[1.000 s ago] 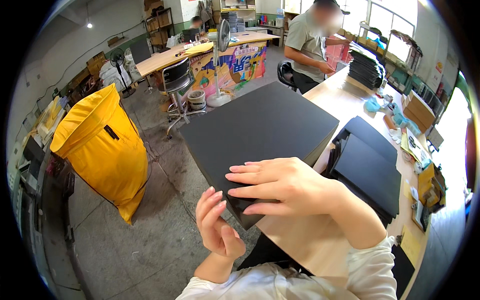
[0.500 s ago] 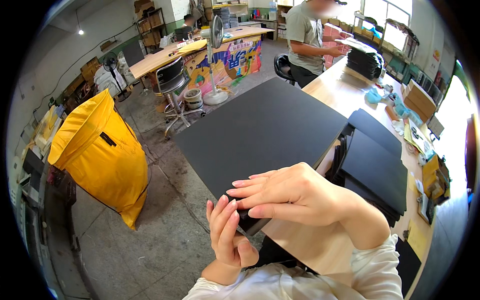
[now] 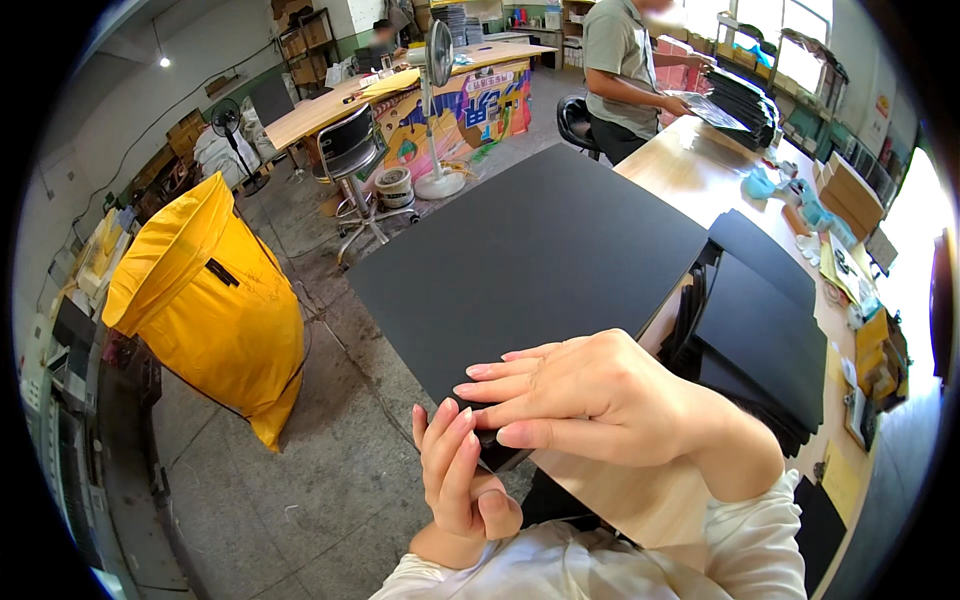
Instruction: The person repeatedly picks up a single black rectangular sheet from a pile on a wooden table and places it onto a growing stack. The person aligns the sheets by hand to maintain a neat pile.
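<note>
A large flat black board (image 3: 530,260) extends in front of me, its near corner close to my body. My right hand (image 3: 600,400) lies over that corner, palm down, with the fingers stretched toward the left edge. My left hand (image 3: 455,475) is held up against the same corner from the outside, its fingers extended and slightly curved beside the right fingertips. A short, thicker dark edge shows just below the right thumb. Where the left palm meets the board is partly hidden.
Black folded boards (image 3: 760,330) are piled on the wooden table (image 3: 690,165) to the right. A large yellow bag (image 3: 215,310) stands on the floor at left. Beyond are a chair (image 3: 350,150) and a white fan (image 3: 437,120). A co-worker (image 3: 620,80) stands by another black stack (image 3: 740,105).
The view has shifted slightly, and my hands keep nearly the same place at the corner. At the far table, the co-worker's hands and a sheet have moved lower beside the black stack.
</note>
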A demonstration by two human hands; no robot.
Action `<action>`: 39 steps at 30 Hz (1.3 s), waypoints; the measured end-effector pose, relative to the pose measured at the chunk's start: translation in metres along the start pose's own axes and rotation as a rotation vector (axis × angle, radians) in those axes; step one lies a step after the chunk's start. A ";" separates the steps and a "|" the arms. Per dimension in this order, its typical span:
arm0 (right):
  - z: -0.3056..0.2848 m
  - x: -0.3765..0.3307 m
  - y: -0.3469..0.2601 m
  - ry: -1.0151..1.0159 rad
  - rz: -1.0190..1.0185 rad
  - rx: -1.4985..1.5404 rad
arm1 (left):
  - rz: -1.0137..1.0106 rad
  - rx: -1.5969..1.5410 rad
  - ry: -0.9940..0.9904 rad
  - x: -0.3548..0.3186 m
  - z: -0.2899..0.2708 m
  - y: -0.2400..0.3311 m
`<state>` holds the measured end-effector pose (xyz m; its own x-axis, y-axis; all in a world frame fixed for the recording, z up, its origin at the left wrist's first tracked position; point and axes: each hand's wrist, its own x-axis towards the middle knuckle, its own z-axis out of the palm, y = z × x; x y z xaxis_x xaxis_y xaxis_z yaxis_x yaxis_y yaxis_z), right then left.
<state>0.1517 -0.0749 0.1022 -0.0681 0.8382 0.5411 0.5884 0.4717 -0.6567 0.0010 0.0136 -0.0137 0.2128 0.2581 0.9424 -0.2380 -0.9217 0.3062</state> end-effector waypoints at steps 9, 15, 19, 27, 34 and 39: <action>0.000 0.000 0.000 -0.004 -0.001 -0.036 | 0.008 0.014 0.013 -0.001 0.001 -0.001; 0.002 0.000 0.001 0.014 -0.018 -0.043 | -0.007 -0.033 0.113 -0.004 0.007 -0.001; 0.002 -0.002 0.002 0.028 -0.028 -0.046 | -0.028 -0.044 0.101 -0.006 0.007 0.000; 0.002 -0.003 0.003 0.028 -0.026 -0.066 | -0.008 -0.106 0.155 -0.007 0.013 -0.002; 0.002 -0.004 0.004 0.031 -0.025 -0.066 | -0.024 -0.121 0.183 -0.009 0.016 0.000; 0.003 -0.005 0.004 0.044 -0.036 -0.073 | -0.012 -0.102 0.172 -0.008 0.015 0.000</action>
<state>0.1519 -0.0763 0.0956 -0.0556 0.8077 0.5870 0.6432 0.4786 -0.5977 0.0138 0.0072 -0.0234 0.0535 0.3221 0.9452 -0.3327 -0.8867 0.3210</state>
